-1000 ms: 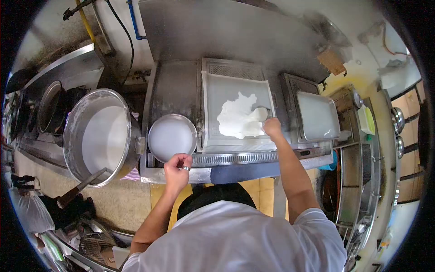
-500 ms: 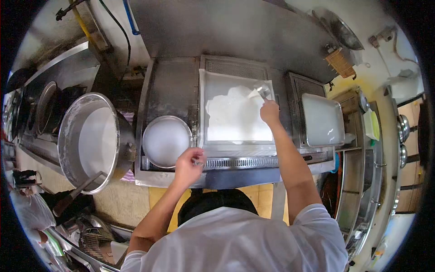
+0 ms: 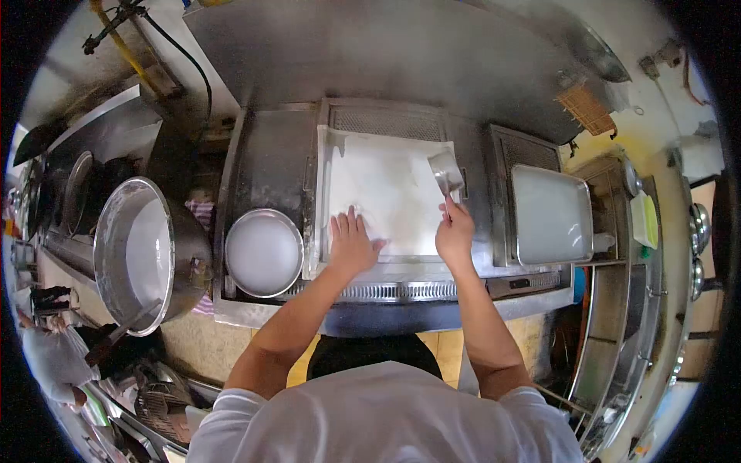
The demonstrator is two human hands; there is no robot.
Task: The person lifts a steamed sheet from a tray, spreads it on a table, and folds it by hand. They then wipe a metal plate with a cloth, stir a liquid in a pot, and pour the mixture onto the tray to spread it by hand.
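Observation:
In front of me a white cloth-like sheet [image 3: 330,166] lies over a flat metal steamer, with a smooth layer of white batter [image 3: 386,181] on most of it. My left hand [image 3: 353,245] lies palm down over the sheet's near left part, fingers spread, holding nothing. My right hand [image 3: 455,233] grips the handle of a metal ladle [image 3: 445,171], whose bowl is tilted above the sheet's right edge. Left of the sheet stands a round metal pan [image 3: 264,253] of white liquid, nearest to my left hand.
A large pot [image 3: 189,255] at the left holds white liquid and a long-handled tool [image 3: 116,339]. At right, a rectangular metal tray [image 3: 552,216] rests on a perforated surface. A wicker basket [image 3: 587,109] hangs on the wall. Another person [image 3: 58,355] stands at the far left.
My left hand has moved from beside the round pan forward onto the sheet, its fingers now spread. My right hand has drawn the ladle nearer. The batter covers more of the sheet.

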